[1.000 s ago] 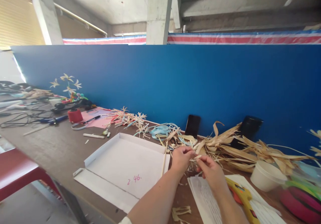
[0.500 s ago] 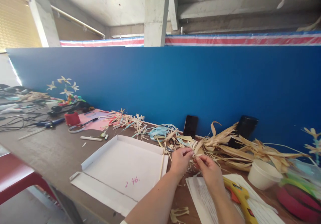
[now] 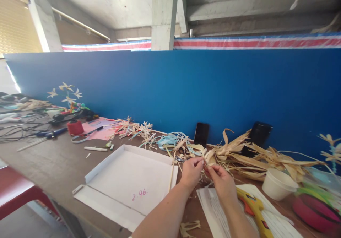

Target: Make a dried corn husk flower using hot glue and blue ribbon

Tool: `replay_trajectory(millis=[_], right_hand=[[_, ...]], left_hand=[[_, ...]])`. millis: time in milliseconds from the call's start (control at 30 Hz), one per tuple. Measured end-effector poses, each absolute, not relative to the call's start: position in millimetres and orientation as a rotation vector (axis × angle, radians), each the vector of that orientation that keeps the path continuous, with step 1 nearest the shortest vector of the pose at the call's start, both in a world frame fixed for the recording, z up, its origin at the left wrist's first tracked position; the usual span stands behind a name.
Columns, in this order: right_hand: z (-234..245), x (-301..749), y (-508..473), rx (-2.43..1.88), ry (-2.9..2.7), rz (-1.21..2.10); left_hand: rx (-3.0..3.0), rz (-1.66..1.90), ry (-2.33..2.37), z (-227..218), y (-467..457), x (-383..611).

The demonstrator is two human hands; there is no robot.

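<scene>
My left hand and my right hand meet above the table's near edge, fingertips pinched together on a small strip of dried corn husk. Just beyond them lies a heap of dried husks. A thin wooden stick rests on the edge of the open white cardboard box to the left of my left hand. Under my right forearm lie printed paper sheets and a yellow glue gun.
A blue partition backs the brown table. Two dark phones lean against it. A white cup, husk flowers, blue ribbon, red spool, cables and a red stool surround the spot.
My hands have drawn slightly closer together on the husk strip and shifted a little left. The view drifted slightly; nothing else on the table moved.
</scene>
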State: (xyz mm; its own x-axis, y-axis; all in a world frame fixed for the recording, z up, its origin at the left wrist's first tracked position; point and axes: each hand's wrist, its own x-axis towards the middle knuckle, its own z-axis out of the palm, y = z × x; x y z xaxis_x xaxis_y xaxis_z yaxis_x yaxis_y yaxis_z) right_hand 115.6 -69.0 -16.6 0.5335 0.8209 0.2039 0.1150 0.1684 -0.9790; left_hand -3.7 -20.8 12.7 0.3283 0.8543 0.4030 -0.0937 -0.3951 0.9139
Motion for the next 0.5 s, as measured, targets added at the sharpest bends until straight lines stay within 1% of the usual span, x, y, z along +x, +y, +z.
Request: replay_trajectory(millis=[500], right_hand=[[-9.7, 109.8, -72.3, -1.331, -0.902, 0.592]], left_hand=[[1.627, 1.293, 0.752, 9.7, -20.0, -3.4]])
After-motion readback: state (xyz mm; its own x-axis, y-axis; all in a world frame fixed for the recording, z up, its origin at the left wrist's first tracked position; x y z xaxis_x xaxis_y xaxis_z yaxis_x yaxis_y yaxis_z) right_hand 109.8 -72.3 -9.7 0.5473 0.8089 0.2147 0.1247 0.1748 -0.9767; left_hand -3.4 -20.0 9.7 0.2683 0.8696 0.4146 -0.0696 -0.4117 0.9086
